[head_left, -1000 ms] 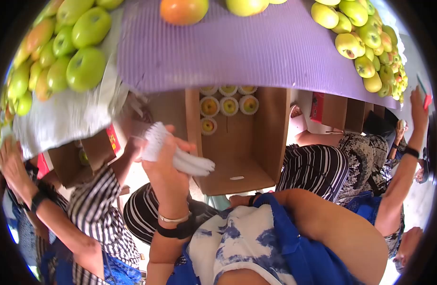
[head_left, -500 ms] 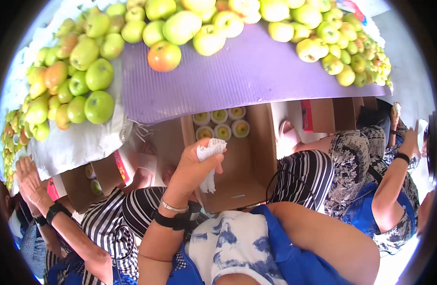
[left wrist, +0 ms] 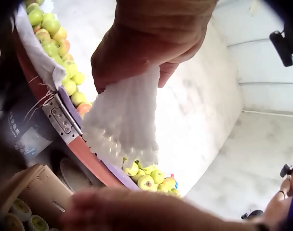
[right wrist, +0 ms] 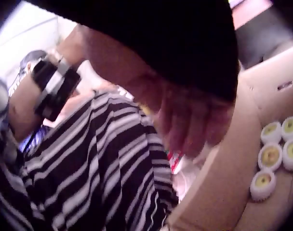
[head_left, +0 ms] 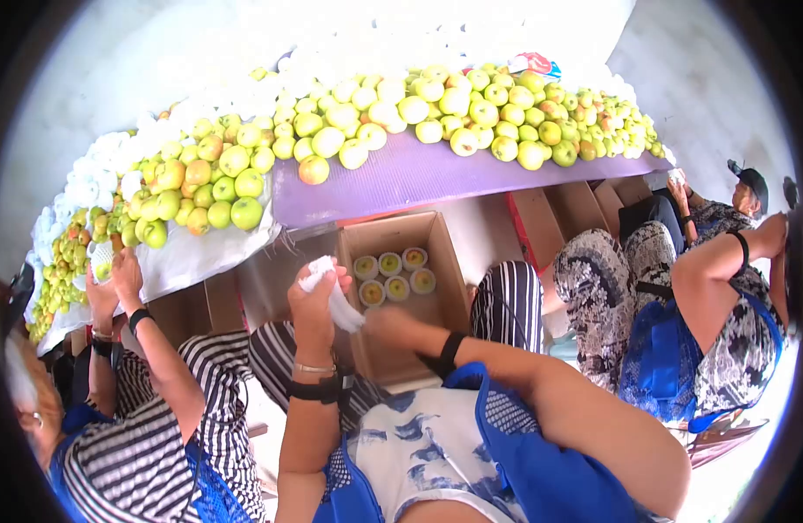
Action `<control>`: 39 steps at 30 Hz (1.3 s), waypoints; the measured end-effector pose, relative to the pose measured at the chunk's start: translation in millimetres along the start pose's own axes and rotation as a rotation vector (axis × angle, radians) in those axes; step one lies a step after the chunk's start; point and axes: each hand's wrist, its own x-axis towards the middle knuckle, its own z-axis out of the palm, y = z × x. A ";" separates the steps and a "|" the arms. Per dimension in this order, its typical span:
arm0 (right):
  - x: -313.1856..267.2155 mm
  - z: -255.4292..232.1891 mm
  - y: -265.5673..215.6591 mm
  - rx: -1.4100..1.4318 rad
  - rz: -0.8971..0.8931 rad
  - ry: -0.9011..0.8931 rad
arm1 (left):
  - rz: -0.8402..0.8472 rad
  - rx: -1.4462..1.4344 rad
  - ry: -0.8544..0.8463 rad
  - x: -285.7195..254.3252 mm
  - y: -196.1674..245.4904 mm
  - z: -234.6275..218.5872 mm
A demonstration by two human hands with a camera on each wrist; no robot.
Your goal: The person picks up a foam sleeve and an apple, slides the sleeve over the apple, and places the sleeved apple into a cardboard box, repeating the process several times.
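White foam netting (head_left: 336,296) is hanging from your left hand (head_left: 316,295), whose fingers are curling round its upper end and pinching it while the loose end is dangling above the cardboard box (head_left: 449,288). Your right hand (head_left: 386,324) is reaching toward that loose end; it is blurred in the right wrist view (right wrist: 194,122), its fingers are appearing loosely spread and are holding nothing.

Risk: you are gripping only the top of the netting, so a pull from the right hand could slip it out and drop it into the box or between the cartons. The mesh is soft, so it could also tear or bunch if you are tugging unevenly.

Clearance: the box is sitting just under the edge of the purple table cover (head_left: 419,174), which is carrying rows of apples (head_left: 236,187) close to that edge; lifting either hand high could knock fruit off. A person in a striped top (head_left: 162,436) is working just beside your left arm, and others are sitting near on your right. Open room is lying mainly over the bare part of the box, nearer you than the wrapped fruit (head_left: 393,275).
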 end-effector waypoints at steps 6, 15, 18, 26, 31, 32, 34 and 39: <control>-69.1 -127.6 -62.2 1.523 -0.149 0.150 | 0.154 -0.134 -0.144 -50.1 0.0 41.8; -171.3 -166.1 -55.5 1.118 0.223 0.186 | 0.030 -0.380 -0.529 -89.3 5.6 118.4; -196.2 -164.4 -37.4 0.836 0.359 0.272 | -0.034 -0.405 -0.637 -96.4 -1.7 146.8; -173.1 -133.9 -0.3 0.613 0.258 0.402 | 0.014 -0.235 -0.620 -82.1 -19.8 151.7; -109.3 -113.1 3.0 0.938 -0.068 0.607 | 0.029 -0.045 -0.517 -53.7 -5.3 129.4; -93.9 -104.4 11.1 0.950 -0.006 0.515 | 0.057 -0.019 -0.486 -48.7 -1.4 126.5; -74.0 -109.1 10.8 0.890 0.042 0.445 | 0.109 -0.019 -0.480 -31.2 -3.7 114.1; -6.1 -103.1 36.2 0.667 0.076 0.530 | 0.146 0.072 -0.461 24.8 -0.9 98.7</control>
